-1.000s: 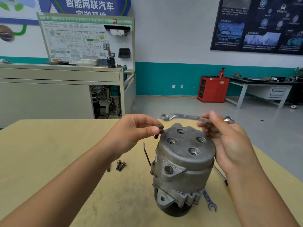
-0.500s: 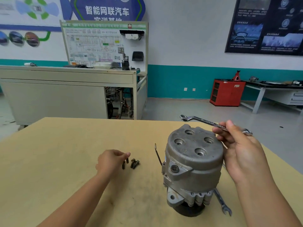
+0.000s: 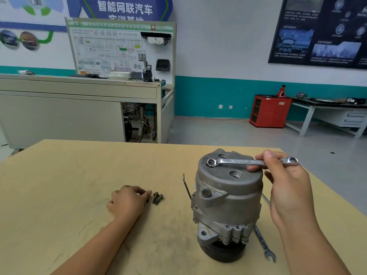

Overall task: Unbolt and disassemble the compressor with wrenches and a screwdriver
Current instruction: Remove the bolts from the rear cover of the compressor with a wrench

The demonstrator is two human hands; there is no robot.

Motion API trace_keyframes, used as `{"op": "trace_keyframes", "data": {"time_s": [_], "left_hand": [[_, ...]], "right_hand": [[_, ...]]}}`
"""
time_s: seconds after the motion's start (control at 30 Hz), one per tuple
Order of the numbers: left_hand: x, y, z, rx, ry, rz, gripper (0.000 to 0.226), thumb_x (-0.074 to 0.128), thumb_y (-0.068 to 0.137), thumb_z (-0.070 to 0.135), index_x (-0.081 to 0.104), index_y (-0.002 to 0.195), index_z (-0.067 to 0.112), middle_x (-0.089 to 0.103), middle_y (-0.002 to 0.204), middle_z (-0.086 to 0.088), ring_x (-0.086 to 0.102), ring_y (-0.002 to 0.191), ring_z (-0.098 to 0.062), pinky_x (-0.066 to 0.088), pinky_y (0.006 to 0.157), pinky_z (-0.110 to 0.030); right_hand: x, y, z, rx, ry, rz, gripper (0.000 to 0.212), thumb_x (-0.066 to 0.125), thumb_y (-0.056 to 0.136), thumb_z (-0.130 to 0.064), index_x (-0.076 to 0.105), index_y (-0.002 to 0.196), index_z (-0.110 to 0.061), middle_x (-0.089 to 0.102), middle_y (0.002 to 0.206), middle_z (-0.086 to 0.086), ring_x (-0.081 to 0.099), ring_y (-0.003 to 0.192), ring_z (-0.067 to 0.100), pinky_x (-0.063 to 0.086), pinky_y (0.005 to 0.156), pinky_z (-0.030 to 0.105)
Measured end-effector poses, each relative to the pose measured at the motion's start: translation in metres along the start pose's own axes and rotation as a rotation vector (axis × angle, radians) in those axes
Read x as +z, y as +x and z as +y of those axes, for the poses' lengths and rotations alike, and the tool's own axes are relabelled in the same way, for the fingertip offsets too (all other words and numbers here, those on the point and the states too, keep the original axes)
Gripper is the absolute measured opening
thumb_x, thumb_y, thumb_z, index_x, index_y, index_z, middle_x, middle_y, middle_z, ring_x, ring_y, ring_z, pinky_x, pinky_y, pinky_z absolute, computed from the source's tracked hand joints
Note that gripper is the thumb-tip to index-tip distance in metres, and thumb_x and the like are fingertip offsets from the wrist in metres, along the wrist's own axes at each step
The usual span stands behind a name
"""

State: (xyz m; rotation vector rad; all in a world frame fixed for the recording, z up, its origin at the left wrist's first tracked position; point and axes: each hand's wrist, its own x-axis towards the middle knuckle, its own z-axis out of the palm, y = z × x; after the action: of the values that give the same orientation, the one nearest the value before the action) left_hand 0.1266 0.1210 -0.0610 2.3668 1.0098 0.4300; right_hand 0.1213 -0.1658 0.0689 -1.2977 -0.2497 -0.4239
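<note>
The grey compressor (image 3: pixel 228 203) stands upright on the wooden table (image 3: pixel 59 185), pulley end down. My right hand (image 3: pixel 288 187) holds a ring wrench (image 3: pixel 238 161) level across the compressor's top. The wrench's left ring sits over a bolt hole at the top's left edge. My left hand (image 3: pixel 127 201) rests on the table left of the compressor. Its fingertips are curled over a dark bolt (image 3: pixel 147 200) that is mostly hidden. Two loose bolts (image 3: pixel 157 197) lie just right of those fingertips.
A combination wrench (image 3: pixel 264 245) lies on the table at the compressor's right foot. A thin metal shaft (image 3: pixel 265 201) shows behind it, under my right wrist. A black wire (image 3: pixel 187 187) sticks up from the compressor's left side. The table's far edge is behind the compressor.
My left hand carried a bolt from the compressor's top down to the table beside the other bolts. My right hand lowered the wrench onto the compressor's top.
</note>
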Motion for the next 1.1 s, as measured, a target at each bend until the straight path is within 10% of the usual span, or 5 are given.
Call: {"op": "trace_keyframes", "data": {"time_s": [0.53, 0.7, 0.87, 1.1], "left_hand": [[-0.007, -0.021, 0.007, 0.071, -0.032, 0.081, 0.031, 0.064, 0.082, 0.050, 0.065, 0.108, 0.033, 0.052, 0.131, -0.002, 0.037, 0.126, -0.028, 0.023, 0.101, -0.042], [-0.025, -0.082, 0.033, 0.368, -0.584, 0.102, 0.029, 0.048, 0.095, 0.046, 0.057, 0.118, 0.031, 0.055, 0.125, 0.005, 0.052, 0.114, -0.007, 0.037, 0.095, -0.032], [-0.041, -0.163, 0.054, 0.602, -0.919, -0.147, 0.079, 0.057, 0.062, 0.072, 0.028, 0.133, 0.053, 0.040, 0.138, 0.029, 0.039, 0.126, 0.010, 0.034, 0.097, -0.019], [-0.034, -0.192, 0.084, 0.491, -0.676, -0.097, 0.122, 0.068, 0.032, 0.074, -0.022, 0.114, 0.076, 0.028, 0.139, 0.022, 0.027, 0.140, -0.019, 0.023, 0.114, -0.050]], "right_hand": [[-0.026, 0.001, -0.011, 0.176, 0.221, 0.043, 0.027, 0.042, 0.098, -0.014, 0.061, 0.079, -0.011, 0.071, 0.065, 0.003, 0.067, 0.066, 0.010, 0.041, 0.074, 0.030], [-0.040, -0.002, -0.017, 0.191, 0.211, 0.037, 0.024, 0.044, 0.098, -0.014, 0.062, 0.082, -0.012, 0.073, 0.071, 0.004, 0.068, 0.071, 0.009, 0.042, 0.075, 0.030], [-0.050, -0.009, -0.018, 0.196, 0.196, 0.026, 0.018, 0.047, 0.095, -0.010, 0.061, 0.083, -0.011, 0.074, 0.077, 0.007, 0.070, 0.075, 0.011, 0.043, 0.076, 0.030], [-0.075, -0.019, -0.004, 0.217, 0.086, -0.020, 0.012, 0.052, 0.093, -0.007, 0.062, 0.088, -0.012, 0.075, 0.086, 0.005, 0.068, 0.078, 0.009, 0.046, 0.076, 0.028]]}}
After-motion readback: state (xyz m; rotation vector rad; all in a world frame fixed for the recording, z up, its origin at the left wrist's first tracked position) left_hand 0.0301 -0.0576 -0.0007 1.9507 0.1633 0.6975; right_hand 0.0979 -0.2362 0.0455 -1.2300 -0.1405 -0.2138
